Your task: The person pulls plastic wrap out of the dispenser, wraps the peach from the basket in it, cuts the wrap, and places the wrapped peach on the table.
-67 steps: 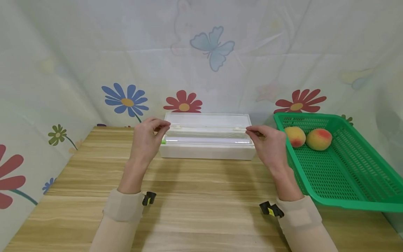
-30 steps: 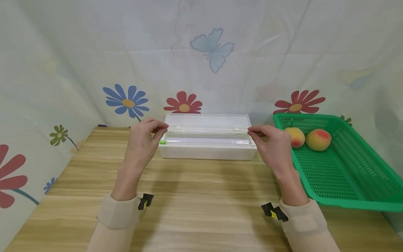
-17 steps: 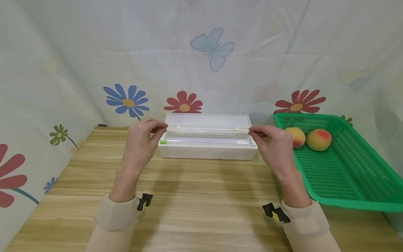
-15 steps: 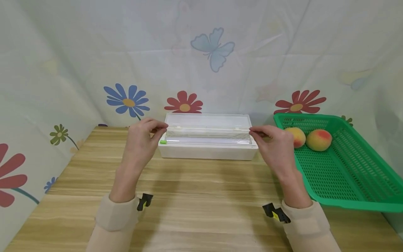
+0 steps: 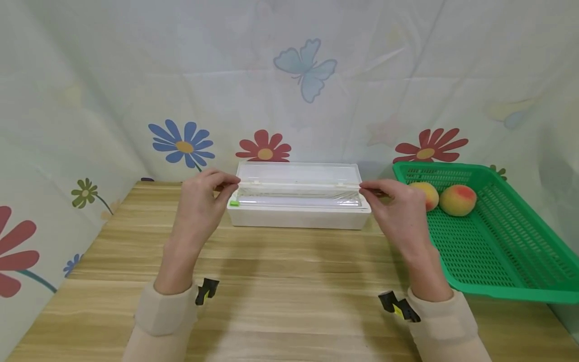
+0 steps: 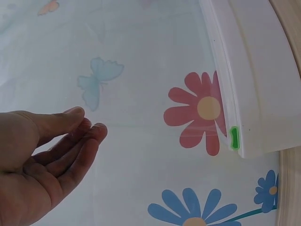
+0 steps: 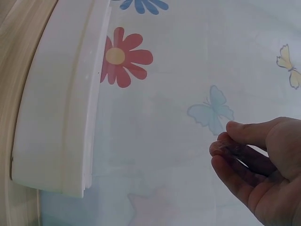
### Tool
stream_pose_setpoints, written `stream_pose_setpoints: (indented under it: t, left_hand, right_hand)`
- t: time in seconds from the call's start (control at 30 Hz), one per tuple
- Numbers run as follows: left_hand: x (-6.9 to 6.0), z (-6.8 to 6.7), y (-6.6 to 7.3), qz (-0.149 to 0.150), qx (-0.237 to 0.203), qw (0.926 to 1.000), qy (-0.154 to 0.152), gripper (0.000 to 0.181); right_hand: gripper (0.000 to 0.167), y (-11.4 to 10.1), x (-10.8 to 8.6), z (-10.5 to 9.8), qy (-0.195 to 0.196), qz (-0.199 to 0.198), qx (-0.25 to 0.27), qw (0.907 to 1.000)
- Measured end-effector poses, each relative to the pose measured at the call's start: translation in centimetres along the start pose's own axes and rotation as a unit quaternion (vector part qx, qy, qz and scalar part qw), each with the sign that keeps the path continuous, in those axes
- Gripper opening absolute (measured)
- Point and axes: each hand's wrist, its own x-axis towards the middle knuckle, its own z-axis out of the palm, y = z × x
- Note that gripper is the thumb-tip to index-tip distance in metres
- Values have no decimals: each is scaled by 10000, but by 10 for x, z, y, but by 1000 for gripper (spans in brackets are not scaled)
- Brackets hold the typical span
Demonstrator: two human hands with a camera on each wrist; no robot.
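Note:
A white box (image 5: 298, 218) with its clear lid (image 5: 298, 173) raised stands at the back of the table, a roll of clear film inside. Clear film (image 5: 298, 192) stretches above it between both hands. The left hand (image 5: 199, 208) pinches the film's left corner between thumb and fingers; the right hand (image 5: 400, 213) pinches the right corner. In the left wrist view the left hand (image 6: 51, 160) is beside the box end with a green slider (image 6: 234, 138). In the right wrist view the right hand (image 7: 258, 165) has faint film at its fingertips.
A green basket (image 5: 511, 294) stands on the right of the wooden table (image 5: 289, 301), holding two peaches, one (image 5: 458, 200) beside the other (image 5: 427, 195). A flowered curtain (image 5: 203, 90) hangs behind the box.
Both hands have moved slightly apart since the earliest frame, left hand leftward and right hand rightward, still pinching the film. The box and basket stand where they were.

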Motion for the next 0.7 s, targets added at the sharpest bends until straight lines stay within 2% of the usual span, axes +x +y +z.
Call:
stream_pose_setpoints:
  t: [0.7]
  left_hand:
    - [-5,-12,10,-68,30,10000,-62,14]
  right_hand:
    - [20,-13,-2,-14,-109,-9,-140,9998]
